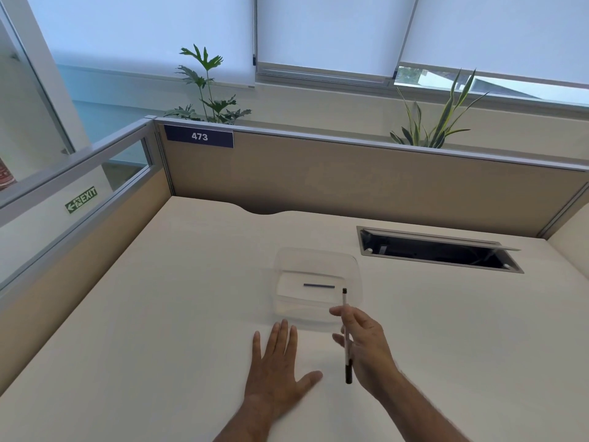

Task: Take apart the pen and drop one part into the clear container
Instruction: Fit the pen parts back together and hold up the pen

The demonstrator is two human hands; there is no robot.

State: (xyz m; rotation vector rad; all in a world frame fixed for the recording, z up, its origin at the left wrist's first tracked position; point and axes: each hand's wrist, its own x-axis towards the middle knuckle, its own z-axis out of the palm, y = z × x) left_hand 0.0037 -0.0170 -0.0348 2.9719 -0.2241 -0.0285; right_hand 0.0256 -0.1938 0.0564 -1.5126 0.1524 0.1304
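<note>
Head view: pen (346,336) held near right of clear container (317,287), light, stiff, smooth, best gripped at mid-barrel. Right hand (366,342) pinching it with narrow fingers, dark end pointing near. Left hand (280,368) flat on desk (159,314), fingers spread, holding nothing. Thin dark part (318,285), probably the refill, lying inside container.

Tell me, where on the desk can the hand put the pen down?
Bare desk lies left of the left hand, and right of the right hand below the cable hatch. It is crowded around the clear container, pen and hands.
</note>
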